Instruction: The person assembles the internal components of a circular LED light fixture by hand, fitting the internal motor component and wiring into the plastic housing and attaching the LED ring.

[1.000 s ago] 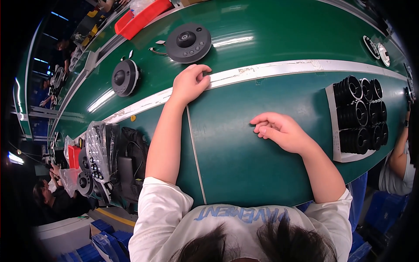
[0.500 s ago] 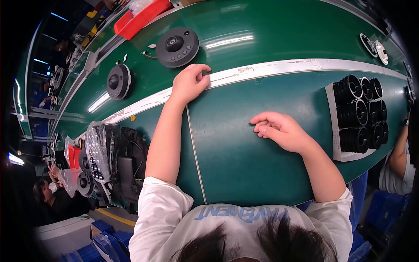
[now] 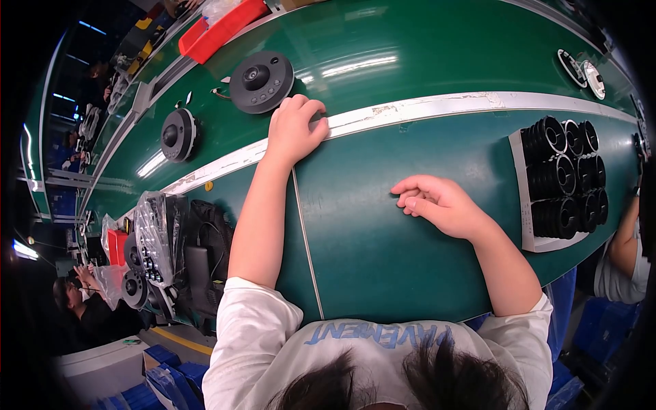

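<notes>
My left hand (image 3: pixel 296 126) rests on the white rail (image 3: pixel 383 111) between the two green surfaces, its fingers bent and a little apart, holding nothing. Just beyond its fingertips lies a round dark grey device (image 3: pixel 262 82) with a domed centre and a row of small round spots; whether they touch I cannot tell. A second such device (image 3: pixel 179 134) sits farther left, with a light-coloured edge. My right hand (image 3: pixel 437 205) is over the dark green tabletop (image 3: pixel 383 273), palm inward. Its fingers curl loosely with the index stretched out, and nothing is in it.
At right, a white tray (image 3: pixel 521 191) holds several black ring-shaped parts. White-rimmed round parts (image 3: pixel 593 80) lie on the far green surface. A red bin (image 3: pixel 222 31) stands at the far left. Bagged devices and a black bag (image 3: pixel 208 253) crowd the left. Co-workers sit at both sides.
Both dark grey devices have shifted left along the far green surface, and the white-rimmed parts slid left too. My left fingers have lifted and spread slightly. My right hand has stayed put.
</notes>
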The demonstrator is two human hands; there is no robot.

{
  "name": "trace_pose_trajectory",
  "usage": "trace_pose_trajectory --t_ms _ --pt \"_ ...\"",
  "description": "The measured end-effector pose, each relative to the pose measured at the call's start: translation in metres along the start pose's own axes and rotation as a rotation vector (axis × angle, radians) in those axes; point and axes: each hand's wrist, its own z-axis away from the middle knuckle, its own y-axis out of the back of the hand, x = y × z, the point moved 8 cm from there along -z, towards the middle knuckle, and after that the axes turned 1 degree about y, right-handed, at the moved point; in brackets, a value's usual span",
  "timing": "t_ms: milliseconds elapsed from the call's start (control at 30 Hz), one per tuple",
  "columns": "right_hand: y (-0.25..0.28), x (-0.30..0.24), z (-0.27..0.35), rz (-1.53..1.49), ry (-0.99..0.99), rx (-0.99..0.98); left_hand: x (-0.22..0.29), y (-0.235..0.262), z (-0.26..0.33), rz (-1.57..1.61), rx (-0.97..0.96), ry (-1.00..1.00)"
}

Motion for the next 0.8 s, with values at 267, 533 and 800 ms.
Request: trace_pose_trajectory --t_ms 267,533,800 --pt "0.001 0.002 0.000 -0.011 0.020 -0.003 -0.007 -0.001 0.000 -0.081 -0.038 0.072" --pt "0.002 0.005 0.000 -0.035 0.033 0.018 -0.010 -0.001 0.001 -0.093 -0.017 0.084" --pt "-0.001 0.001 0.000 -0.006 0.002 -0.003 -0.011 -0.001 0.002 -0.098 -0.025 0.101"
